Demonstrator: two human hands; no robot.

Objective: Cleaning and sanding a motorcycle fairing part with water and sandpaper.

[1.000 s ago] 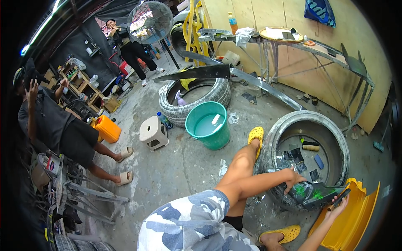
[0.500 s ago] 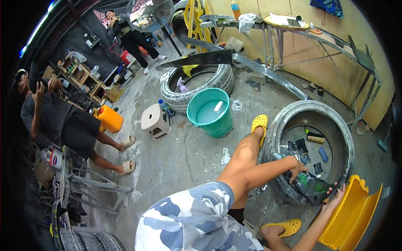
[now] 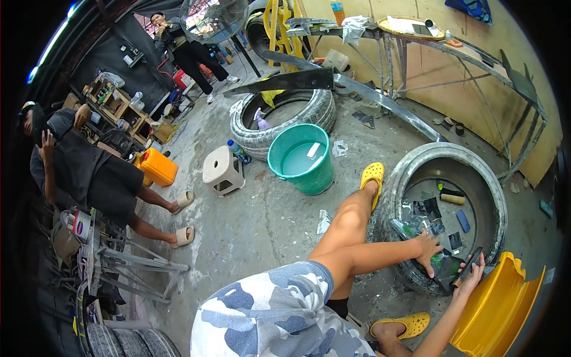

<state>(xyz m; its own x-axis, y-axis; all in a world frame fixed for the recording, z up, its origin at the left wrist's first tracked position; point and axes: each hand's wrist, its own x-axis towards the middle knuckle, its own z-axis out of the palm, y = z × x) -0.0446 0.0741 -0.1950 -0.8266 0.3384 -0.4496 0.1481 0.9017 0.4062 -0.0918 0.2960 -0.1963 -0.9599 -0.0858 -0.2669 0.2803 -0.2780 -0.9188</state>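
A pale tyre (image 3: 392, 196) lies flat on the concrete floor to my right, with small tools and dark patches scattered in its hollow. My left hand (image 3: 427, 251) is spread flat on the tyre's near edge, beside a green object. Close by, my right hand (image 3: 471, 271) grips a dark, slim tool (image 3: 468, 265) over the same edge. My bare legs flank the tyre, with yellow clogs (image 3: 372, 176) on my feet.
A yellow wheel rim (image 3: 499, 309) leans at the right. A teal bucket (image 3: 300, 163) of water, a small stool (image 3: 221, 170), an orange jerrycan (image 3: 157, 168) and a second tyre (image 3: 262, 134) lie ahead. One person stands at the left, another farther back. A metal frame table stands along the wall.
The view has tilted down and shifted slightly. My left hand has slid a little along the tyre's near edge; the right hand stays beside it with the tool.
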